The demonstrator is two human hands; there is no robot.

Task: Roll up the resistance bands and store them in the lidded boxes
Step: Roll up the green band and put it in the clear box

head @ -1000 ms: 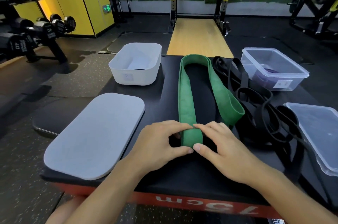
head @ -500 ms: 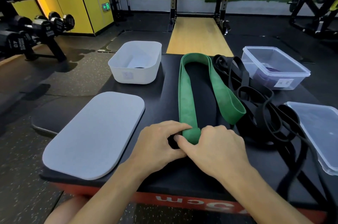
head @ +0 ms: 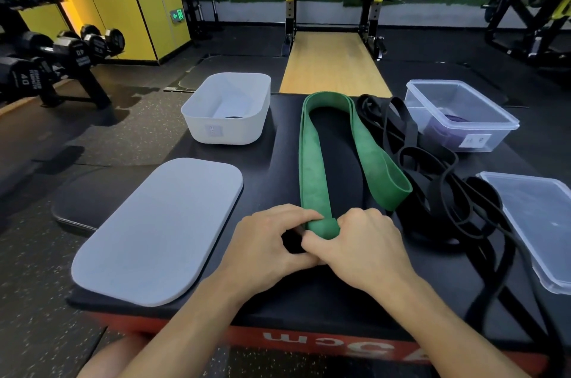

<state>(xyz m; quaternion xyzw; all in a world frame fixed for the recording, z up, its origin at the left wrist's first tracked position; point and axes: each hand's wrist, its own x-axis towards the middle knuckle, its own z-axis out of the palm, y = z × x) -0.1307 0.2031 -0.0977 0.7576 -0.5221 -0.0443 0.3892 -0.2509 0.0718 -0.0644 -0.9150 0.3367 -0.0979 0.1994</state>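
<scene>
A wide green resistance band (head: pixel 312 161) lies in a long U on the black padded box top (head: pixel 309 294). Its near end is curled into a small roll between my hands. My left hand (head: pixel 265 241) pinches the roll from the left, and my right hand (head: pixel 358 251) grips it from the right with the thumb under it. A tangle of black bands (head: pixel 438 180) lies to the right. The white box (head: pixel 228 108) stands open at the back left, with its grey lid (head: pixel 154 232) lying flat in front of it. A clear box (head: pixel 460 115) at the back right holds a purple band.
A clear lid (head: pixel 537 223) rests at the right edge, partly over the black bands. A dumbbell rack (head: pixel 46 59) stands on the floor at left. A squat rack with a wooden platform (head: pixel 333 62) is behind the box. The red front edge is just below my wrists.
My hands have closed in on the band's near end and turned it over into a small roll. My right hand shifted from flat fingertips to a grip around the roll.
</scene>
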